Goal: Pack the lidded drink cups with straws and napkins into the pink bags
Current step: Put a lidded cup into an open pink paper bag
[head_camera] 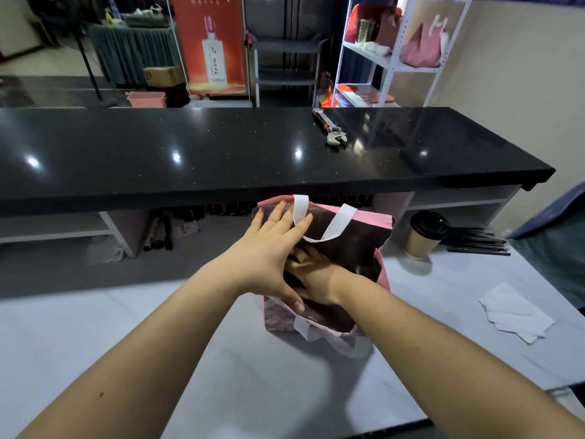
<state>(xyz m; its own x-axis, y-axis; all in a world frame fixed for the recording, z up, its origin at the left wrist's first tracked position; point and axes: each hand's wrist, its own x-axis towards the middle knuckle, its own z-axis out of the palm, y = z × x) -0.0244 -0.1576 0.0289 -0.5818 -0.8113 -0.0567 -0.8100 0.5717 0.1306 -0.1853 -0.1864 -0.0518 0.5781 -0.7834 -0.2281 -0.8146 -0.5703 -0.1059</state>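
A person's two bare hands work at a pink bag (373,218) standing upright on a white table (158,343), near the table's far edge and roughly at its middle. The left hand (269,258) lies flat across the bag's mouth, fingers straight and reaching to the far left rim, thumb stretched back to the near rim. The right hand (316,277) is sunk past the wrist into the dark interior, its fingers splayed; nothing can be seen in its hold. One white handle (326,223) arches up at the far rim, touching the left fingers; the other (329,340) droops over the near side onto the table.

To the bag's right, apart from it, a paper cup (424,236) with a black lid stands at the table's far edge, just beside a bundle of black straws (474,240) lying flat. Nearer and well to the right, white napkins (516,312) sit close to the table's right edge. Bare tabletop stretches left of the bag and in front of it, under both forearms.

Beyond the table, across a gap of floor, runs a long black counter (190,153), with a wrench (330,128) lying toward its right.
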